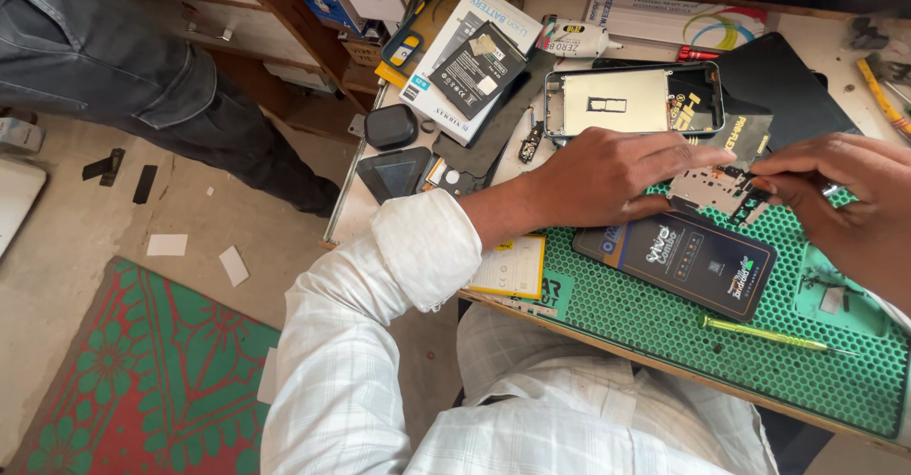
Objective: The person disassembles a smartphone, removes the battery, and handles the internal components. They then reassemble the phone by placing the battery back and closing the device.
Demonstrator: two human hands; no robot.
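2 hands work on a small metal phone part over a green mat.

The left hand (pixel 607 176) lies flat, fingers pressing down on a small silver inner plate (pixel 714 193) at the far edge of the green perforated mat (pixel 664 328); the right hand (pixel 840 190) is pinched at the plate's dark corner, but what it grips, if anything, is too small to tell. Judging by how things lie, the disassembly looks well along: an opened phone frame (pixel 631 100) sits just beyond the plate with its inside bare, and a dark battery-like pack (pixel 688 261) lies near on the mat. A yellow-green screwdriver (pixel 769 335) rests untouched by the surface's near edge. Nothing yet appears refitted into the frame, so reassembly seems left.
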